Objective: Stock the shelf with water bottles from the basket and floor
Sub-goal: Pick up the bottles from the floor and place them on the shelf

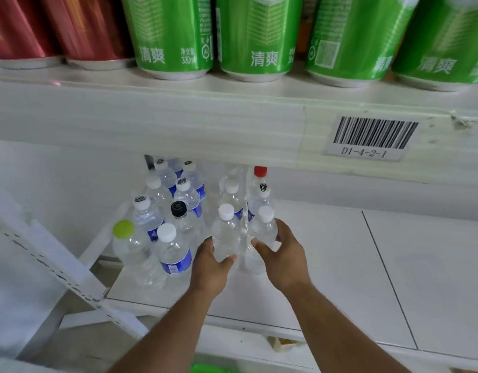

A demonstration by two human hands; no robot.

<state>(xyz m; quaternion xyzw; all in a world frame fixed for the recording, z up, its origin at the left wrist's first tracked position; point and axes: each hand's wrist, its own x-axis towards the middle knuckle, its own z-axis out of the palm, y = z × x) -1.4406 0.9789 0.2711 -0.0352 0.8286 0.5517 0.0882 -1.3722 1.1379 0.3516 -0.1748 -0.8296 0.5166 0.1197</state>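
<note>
Both my hands reach into the lower white shelf (340,265). My left hand (211,265) wraps a clear white-capped water bottle (225,232), which stands upright on the shelf. Right beside it, my right hand (282,254) grips a second clear white-capped bottle (263,227), also upright. Behind and to the left stand several more water bottles (176,200), some with blue labels, with white, black, red and yellow-green caps. The basket is out of view apart from a green patch (205,368) at the bottom edge.
The upper shelf's front edge (178,125) hangs just above the bottles and carries a barcode label (372,137). Green cans (259,36) and red cans (57,28) stand on it. A slotted white upright (57,270) slants at left. The lower shelf extends bare to the right.
</note>
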